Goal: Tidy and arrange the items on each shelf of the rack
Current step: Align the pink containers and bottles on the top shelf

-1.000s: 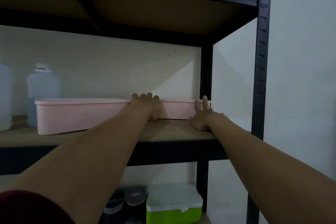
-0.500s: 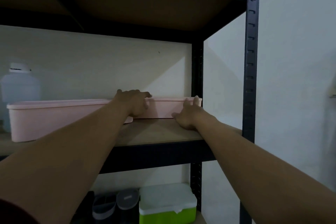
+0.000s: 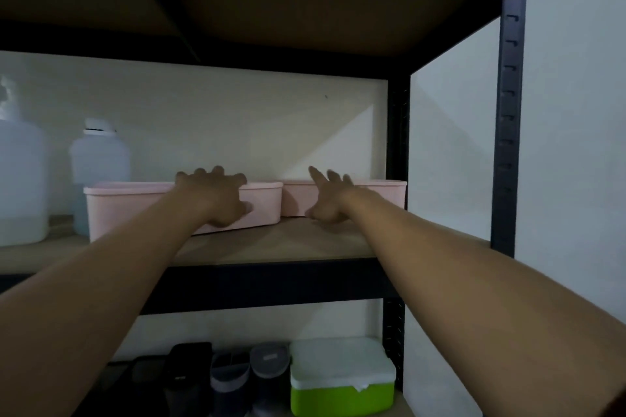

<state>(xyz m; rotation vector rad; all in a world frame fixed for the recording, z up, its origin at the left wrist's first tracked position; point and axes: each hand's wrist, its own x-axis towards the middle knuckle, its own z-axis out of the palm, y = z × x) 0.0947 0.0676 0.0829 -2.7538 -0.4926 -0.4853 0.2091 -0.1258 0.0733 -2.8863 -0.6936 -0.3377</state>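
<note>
Fingers [image 3: 216, 174] of the left hand [image 3: 213, 200] curl over the top rim of the left pink box [image 3: 125, 210], thumb pressed on its front wall: a grip suited to sliding, not lifting. Right hand [image 3: 330, 200] has fingers spread and nearly straight, laid against the front of the right pink box [image 3: 382, 196]; it grips nothing, looks set to push or steady.

Rack [image 3: 508, 112]: dark metal posts, board shelves. Working shelf [image 3: 277, 244] at eye level.

Large jug [image 3: 20, 179] at 9 o'clock from the hands, against the back wall; smaller bottle [image 3: 100, 159] just beside it, partly behind the left box. Likely parked tall-at-back so low boxes stay reachable.

Left pink box: long, at 10 o'clock from centre, front wall nearer the shelf edge. Right pink box: at 2 o'clock, set further back, its far end near the back post. Ends overlap or touch; cannot tell which.

Judgement: step in hand is lining the two boxes into one row. Next move likely pushes the left box back to match.

Lower shelf, 6 o'clock: green box with white lid [image 3: 342, 379], dark containers [image 3: 233, 376] beside it.
</note>
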